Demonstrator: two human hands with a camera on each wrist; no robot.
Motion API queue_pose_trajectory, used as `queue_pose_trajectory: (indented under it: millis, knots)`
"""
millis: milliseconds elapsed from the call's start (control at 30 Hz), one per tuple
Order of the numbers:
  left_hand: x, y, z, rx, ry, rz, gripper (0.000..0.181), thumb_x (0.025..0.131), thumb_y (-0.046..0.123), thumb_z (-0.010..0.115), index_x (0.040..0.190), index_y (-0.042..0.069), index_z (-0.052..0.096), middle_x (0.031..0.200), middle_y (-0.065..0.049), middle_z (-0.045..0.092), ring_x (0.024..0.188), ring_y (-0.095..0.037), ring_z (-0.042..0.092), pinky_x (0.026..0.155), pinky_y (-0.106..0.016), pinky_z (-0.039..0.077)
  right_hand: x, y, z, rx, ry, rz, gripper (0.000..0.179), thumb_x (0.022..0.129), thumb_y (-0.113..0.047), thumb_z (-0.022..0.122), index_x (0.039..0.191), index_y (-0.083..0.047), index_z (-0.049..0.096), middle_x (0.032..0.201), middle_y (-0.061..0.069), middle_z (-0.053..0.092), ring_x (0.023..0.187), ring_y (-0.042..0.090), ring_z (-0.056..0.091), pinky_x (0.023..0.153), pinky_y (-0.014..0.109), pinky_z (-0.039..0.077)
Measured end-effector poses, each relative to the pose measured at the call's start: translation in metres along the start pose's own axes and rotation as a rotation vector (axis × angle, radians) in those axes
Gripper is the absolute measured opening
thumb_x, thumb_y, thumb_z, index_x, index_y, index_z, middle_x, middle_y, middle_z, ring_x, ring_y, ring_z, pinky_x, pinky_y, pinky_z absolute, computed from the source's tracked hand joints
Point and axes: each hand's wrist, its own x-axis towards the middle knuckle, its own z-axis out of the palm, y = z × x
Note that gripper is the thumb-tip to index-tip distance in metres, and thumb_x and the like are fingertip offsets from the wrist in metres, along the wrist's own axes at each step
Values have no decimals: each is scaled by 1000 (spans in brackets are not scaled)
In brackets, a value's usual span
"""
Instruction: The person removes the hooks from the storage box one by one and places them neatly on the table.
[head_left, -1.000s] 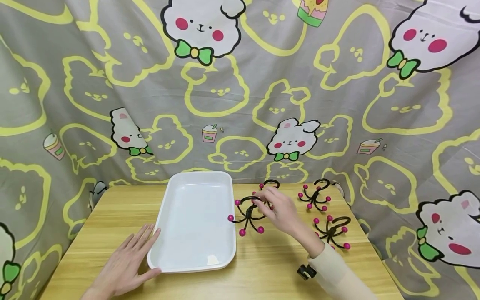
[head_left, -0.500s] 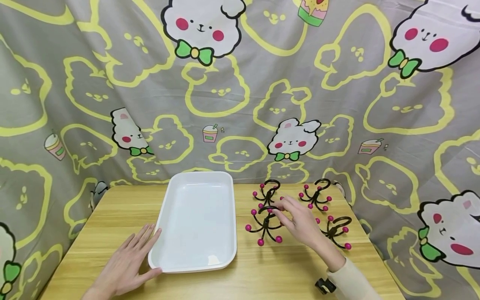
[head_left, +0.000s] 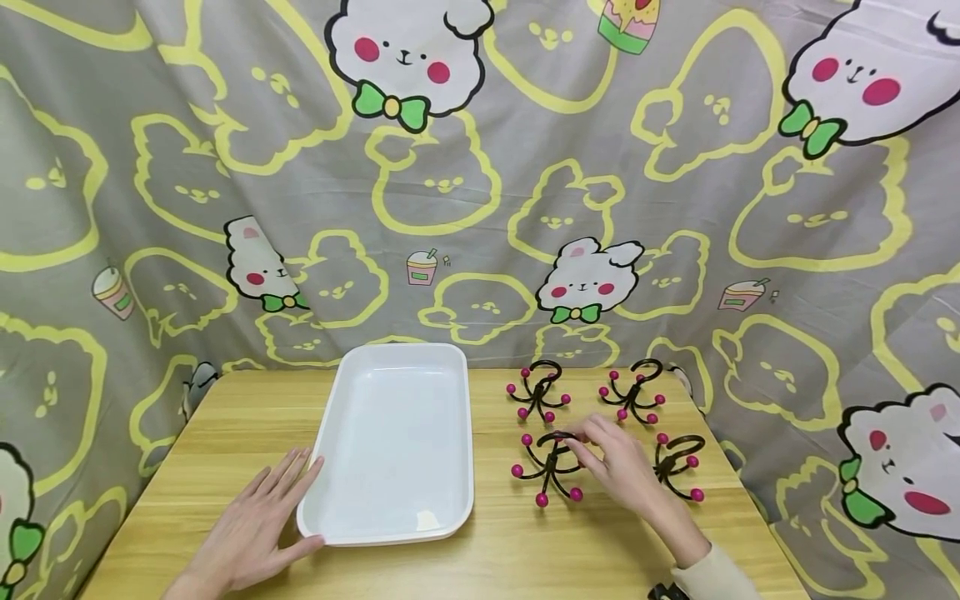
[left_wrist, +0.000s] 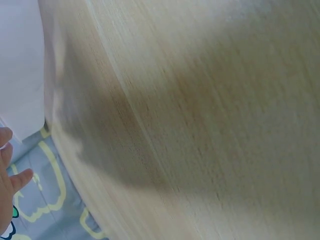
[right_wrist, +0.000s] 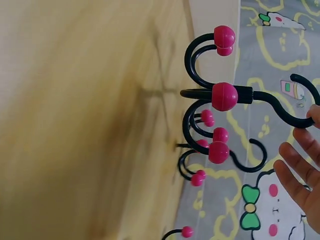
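Observation:
My right hand (head_left: 622, 467) pinches the hook at the top of a black hanger (head_left: 552, 462) with curved arms tipped by pink balls. In the right wrist view this hanger (right_wrist: 244, 95) hangs upright, its arms slightly above the tabletop and a shadow below. Against the left front rim of a white tray (head_left: 390, 450) lies my left hand (head_left: 251, 521), fingers straight and spread. Only part of the left hand (left_wrist: 10, 185) shows in the left wrist view, near the tray's wall (left_wrist: 22, 65).
Two similar hangers stand at the back, the left one (head_left: 538, 396) and the right one (head_left: 633, 396). Another hanger (head_left: 667, 467), partly hidden by my right hand, stands at the right. The wooden table (head_left: 480, 567) meets a patterned curtain (head_left: 480, 183) at its back edge.
My right hand has carried the hanger from beside the tray's right rim toward the right and nearer to me. The left hand and the tray have not moved.

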Motion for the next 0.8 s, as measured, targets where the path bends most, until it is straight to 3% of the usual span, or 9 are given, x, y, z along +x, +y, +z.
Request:
queue_pose_trajectory:
  millis: [133,233,300,367,500,567,600,700,800]
  knots:
    - [-1,0,0,2,-4,-5,106,81,78,69,164,19,40,158,-19,55,163,2,-4,127,-11,-15,-9,3,3,9,-18,50,16,92,-10,79,106,-18,75,94,-8,69,76,-2,57,57,15,47]
    - [-1,1,0,-2,-15,-17,106,81,78,69,164,20,39,160,-18,53,163,2,-3,136,-30,6,-14,5,7,26,-19,70,18,92,-10,78,108,-18,76,97,-7,71,77,-3,58,58,16,48]
    - [-1,2,0,-9,-26,-28,106,81,78,69,165,21,38,161,-17,52,162,3,-4,128,-43,27,-16,6,9,41,-15,71,18,92,-10,78,108,-18,76,97,-7,72,76,-4,56,57,16,47]
    - [-1,3,0,-15,-34,-36,106,82,78,69,165,21,38,162,-16,51,162,3,-3,113,-47,40,-17,6,11,51,-10,69,18,92,-10,78,108,-18,77,96,-8,72,75,-6,55,57,14,46]
    - [-1,3,-1,-19,-36,-38,106,81,78,69,165,21,38,162,-17,51,163,1,0,107,-52,45,-18,7,13,60,1,66,19,92,-9,78,108,-18,76,95,-9,72,75,-6,55,58,14,47]
    - [-1,3,-1,-13,-29,-34,106,81,78,69,165,21,38,162,-17,51,163,1,2,109,-49,43,-19,7,13,59,0,68,19,92,-9,78,109,-17,76,96,-8,72,76,-5,57,59,15,48]
    - [-1,2,-1,-11,-25,-31,106,81,78,69,165,20,38,162,-17,51,164,0,1,118,-49,38,-19,7,13,58,-1,69,19,92,-9,78,109,-16,76,96,-7,73,77,-5,58,59,16,50]
    - [-1,1,0,-5,-11,-18,106,81,78,69,164,19,39,161,-18,52,164,0,0,136,-35,10,-20,7,13,51,-6,77,19,92,-9,77,111,-15,76,98,-6,74,78,-3,60,60,19,53]
    - [-1,0,0,-1,-3,-7,106,81,78,69,164,19,39,161,-18,52,164,-1,2,128,-12,-14,-21,8,12,44,-9,83,20,93,-9,77,112,-16,76,99,-5,74,80,-1,63,61,22,55]
